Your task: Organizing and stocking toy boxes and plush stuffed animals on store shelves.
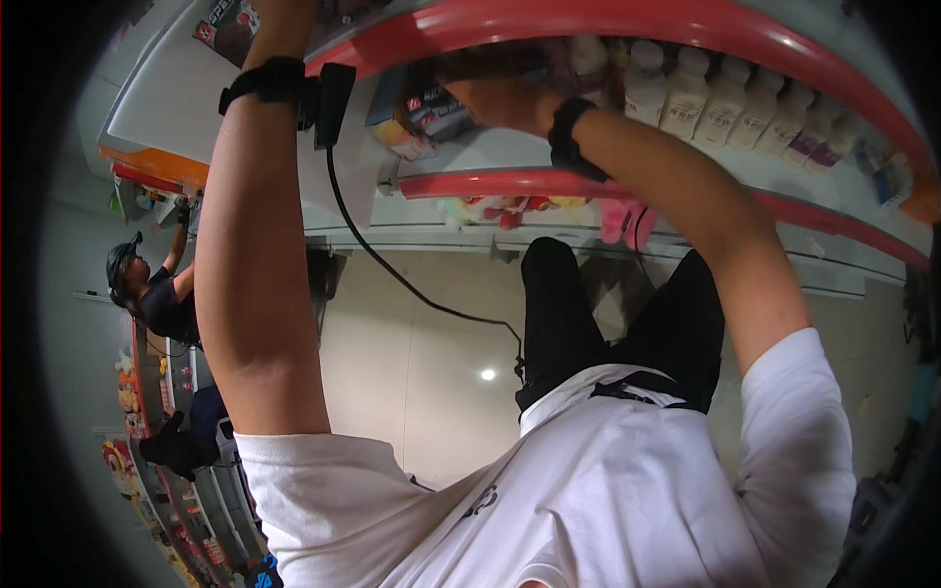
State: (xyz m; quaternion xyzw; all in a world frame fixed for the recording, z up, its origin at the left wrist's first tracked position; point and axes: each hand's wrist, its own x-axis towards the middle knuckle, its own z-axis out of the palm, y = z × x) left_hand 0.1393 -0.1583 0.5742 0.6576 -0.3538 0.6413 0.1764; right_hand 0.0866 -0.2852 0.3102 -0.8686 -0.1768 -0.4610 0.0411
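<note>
My left arm reaches up past the picture's top edge, so the left hand is out of view. A black wrist strap (pixel 268 88) holds a small black device (pixel 337 103) with a cable. Beside that wrist lies a dark printed package (pixel 229 33) on a white surface. My right hand (pixel 503 103), blurred, reaches in between two red shelf rails. It is nearest to dark printed packages (pixel 437 110) and a blue-and-orange box (pixel 401 121). Its fingertips are not clear, and whether it grips a package cannot be made out. A black strap (pixel 573 140) circles this wrist too.
Several white plastic bottles (pixel 684 92) stand in a row right of my right hand. The lower red rail (pixel 500 182) runs above plush toys (pixel 507 209). A black cable (pixel 412 287) hangs from my left wrist. At left, another person (pixel 158 294) works at a shelf.
</note>
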